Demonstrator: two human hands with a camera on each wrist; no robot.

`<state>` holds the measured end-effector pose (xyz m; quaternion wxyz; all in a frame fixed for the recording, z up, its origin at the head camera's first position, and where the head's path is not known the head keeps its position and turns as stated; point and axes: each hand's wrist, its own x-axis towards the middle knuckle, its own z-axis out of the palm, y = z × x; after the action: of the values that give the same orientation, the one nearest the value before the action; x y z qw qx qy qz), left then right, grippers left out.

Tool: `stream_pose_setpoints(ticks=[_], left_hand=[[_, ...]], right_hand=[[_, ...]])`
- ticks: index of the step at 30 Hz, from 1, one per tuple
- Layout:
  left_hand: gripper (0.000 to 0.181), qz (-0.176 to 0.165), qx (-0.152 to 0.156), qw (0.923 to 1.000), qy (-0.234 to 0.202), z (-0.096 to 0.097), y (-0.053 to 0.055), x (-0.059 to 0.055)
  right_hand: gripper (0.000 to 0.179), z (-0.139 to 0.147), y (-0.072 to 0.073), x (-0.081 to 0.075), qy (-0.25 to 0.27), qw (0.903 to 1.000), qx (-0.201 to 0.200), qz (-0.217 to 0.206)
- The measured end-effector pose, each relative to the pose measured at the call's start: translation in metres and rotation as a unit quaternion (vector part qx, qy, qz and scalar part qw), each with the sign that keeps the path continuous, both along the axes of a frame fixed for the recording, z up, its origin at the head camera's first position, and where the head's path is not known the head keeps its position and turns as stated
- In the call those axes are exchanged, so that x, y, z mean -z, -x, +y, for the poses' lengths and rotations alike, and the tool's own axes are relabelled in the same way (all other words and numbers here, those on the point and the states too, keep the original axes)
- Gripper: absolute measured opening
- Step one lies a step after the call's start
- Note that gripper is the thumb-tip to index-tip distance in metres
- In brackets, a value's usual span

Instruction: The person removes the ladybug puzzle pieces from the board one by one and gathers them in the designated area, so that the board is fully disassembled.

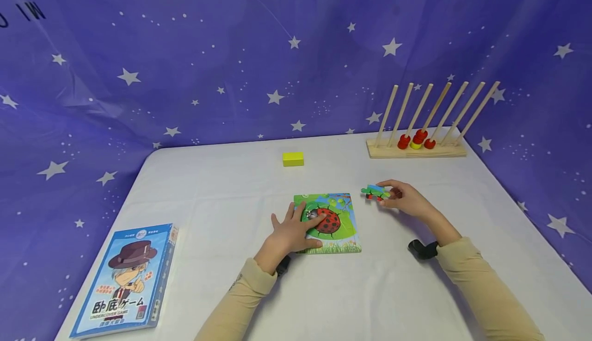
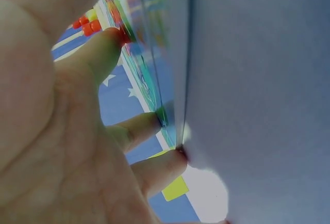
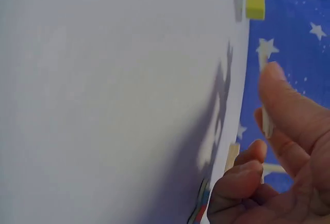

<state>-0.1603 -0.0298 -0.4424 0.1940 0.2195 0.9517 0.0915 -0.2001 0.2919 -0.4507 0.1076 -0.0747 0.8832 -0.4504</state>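
My left hand (image 1: 292,233) rests with spread fingers on the left part of a square ladybug puzzle (image 1: 334,223) that lies flat on the table. From the left wrist, its fingertips touch the puzzle's glossy face and edge. To the right of the puzzle, my right hand (image 1: 407,200) pinches a puzzle piece (image 1: 378,190), green and blue with some red and black, between thumb and fingers. The right wrist view catches this piece nearly edge-on, as a thin pale strip by the thumb. Beside the curled lower fingers there, another coloured edge (image 3: 201,206) shows.
A yellow block (image 1: 293,159) sits behind the puzzle. The wooden peg rack (image 1: 416,152) with red and yellow beads stands at the back right. A blue game box (image 1: 125,279) lies at the front left. A purple star-patterned curtain (image 1: 231,63) hangs behind the white table.
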Motion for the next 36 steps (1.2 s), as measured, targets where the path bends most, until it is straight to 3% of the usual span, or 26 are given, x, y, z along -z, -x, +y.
stream_pose_setpoints(ticks=[5, 14, 19, 25, 29, 32, 36], left_hand=[[0.069, -0.001, 0.001, 1.0, -0.001, 0.0, -0.001, -0.002], [0.068, 0.001, 0.001, 0.9998, 0.02, -0.001, -0.004, -0.002], [0.071, 0.007, 0.005, 0.9994, 0.032, 0.0, -0.006, -0.002], [0.078, 0.003, -0.003, 0.9999, 0.01, -0.005, -0.009, -0.002], [0.077, -0.012, -0.002, 0.9999, 0.01, -0.009, -0.011, -0.001], [0.077, -0.012, 0.004, 0.9997, 0.019, -0.011, -0.013, -0.001], [0.075, -0.012, 0.009, 0.9998, 0.017, -0.011, -0.014, -0.003]], right_hand=[[0.054, 0.013, -0.003, 0.0, -0.042, 0.9991, -0.007, 0.007], [0.054, 0.01, -0.002, -0.003, -0.078, 0.9966, -0.024, -0.009], [0.056, 0.0, 0.0, -0.008, -0.132, 0.9905, -0.032, 0.023], [0.048, -0.039, 0.002, -0.012, -0.107, 0.9905, -0.06, 0.062], [0.039, -0.076, -0.001, -0.013, -0.088, 0.9879, -0.102, 0.077], [0.038, -0.104, -0.002, -0.013, -0.097, 0.9817, -0.135, 0.092], [0.043, -0.134, -0.001, -0.013, -0.149, 0.9698, -0.166, 0.098]])
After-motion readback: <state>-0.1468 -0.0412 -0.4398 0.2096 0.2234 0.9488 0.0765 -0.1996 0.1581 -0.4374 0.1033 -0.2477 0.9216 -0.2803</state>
